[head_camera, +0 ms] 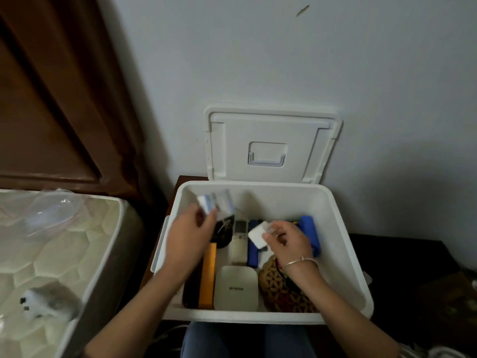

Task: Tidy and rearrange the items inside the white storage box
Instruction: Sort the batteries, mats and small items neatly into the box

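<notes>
Inside the open white plastic storage box (338, 244), near its far-left corner, our left hand (189, 229) pinches a blurred clear plastic packet (219, 202) while our right hand (287, 240) pinches a small white rounded block (256, 235) over its middle, both held up, we judge, to free sorting room.

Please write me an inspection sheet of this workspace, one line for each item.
Surface: dark table top under the white plastic storage box, its lid standing open against the pale wall.
Job's things: orange flat box, white rounded square case, white remote control, blue block, brown patterned pouch, all inside.
Clutter: small grey-white toy on the cream quilted mattress.
Hands: left hand holds blurred small packets; right hand pinches a white square adapter.
Cables: dark cord across the pouch; faint pale cord by the knees.
Surroundings: brown wooden headboard at left.
</notes>
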`<state>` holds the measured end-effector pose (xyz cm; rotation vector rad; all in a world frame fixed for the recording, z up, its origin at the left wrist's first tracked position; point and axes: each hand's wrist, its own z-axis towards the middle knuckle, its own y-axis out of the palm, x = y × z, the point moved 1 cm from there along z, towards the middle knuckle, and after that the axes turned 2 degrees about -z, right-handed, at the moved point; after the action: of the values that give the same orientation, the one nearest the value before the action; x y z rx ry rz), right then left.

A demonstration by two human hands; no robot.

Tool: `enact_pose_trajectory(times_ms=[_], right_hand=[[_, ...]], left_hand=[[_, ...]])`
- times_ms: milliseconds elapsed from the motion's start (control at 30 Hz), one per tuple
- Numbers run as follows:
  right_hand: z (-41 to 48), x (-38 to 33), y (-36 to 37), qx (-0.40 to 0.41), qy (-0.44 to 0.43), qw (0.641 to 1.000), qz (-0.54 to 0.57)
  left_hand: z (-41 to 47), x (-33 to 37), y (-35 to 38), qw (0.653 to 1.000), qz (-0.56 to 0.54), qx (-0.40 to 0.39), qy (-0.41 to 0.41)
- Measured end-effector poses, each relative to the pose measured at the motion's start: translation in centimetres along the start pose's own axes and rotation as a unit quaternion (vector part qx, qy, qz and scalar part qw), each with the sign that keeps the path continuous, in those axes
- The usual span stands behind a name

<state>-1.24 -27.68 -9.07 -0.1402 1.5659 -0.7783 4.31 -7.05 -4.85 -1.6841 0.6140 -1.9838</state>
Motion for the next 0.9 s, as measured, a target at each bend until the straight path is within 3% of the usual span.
enact_pose_trajectory(times_ms=[100, 200, 333, 500, 900], right_hand=[[0.3, -2.5, 3.6, -0.141, -0.063, 0.983, -0.101], [1.1, -3.6, 7.0, -0.217, -0.035, 0.956, -0.196], [2.3, -2.6, 9.7, -0.224, -0.003, 0.929, -0.295], [2.6, -0.3, 11.3, -0.256, -0.074, 0.906, -0.329], [3.1, 1.4, 10.7, -0.282, -0.183, 0.898, -0.284]], left_hand=[[-0.2, -1.8, -4.7, 0.991, -0.061, 0.121, -0.006], [-0.7, -3.9, -5.5, 0.984, -0.094, 0.143, -0.044], [-1.8, -5.5, -4.1, 0.984, -0.143, 0.103, -0.038], [-2.1, -6.2, -3.7, 0.982, -0.156, 0.094, -0.043], [-2.3, -6.4, -3.2, 0.996, -0.060, 0.055, -0.021]])
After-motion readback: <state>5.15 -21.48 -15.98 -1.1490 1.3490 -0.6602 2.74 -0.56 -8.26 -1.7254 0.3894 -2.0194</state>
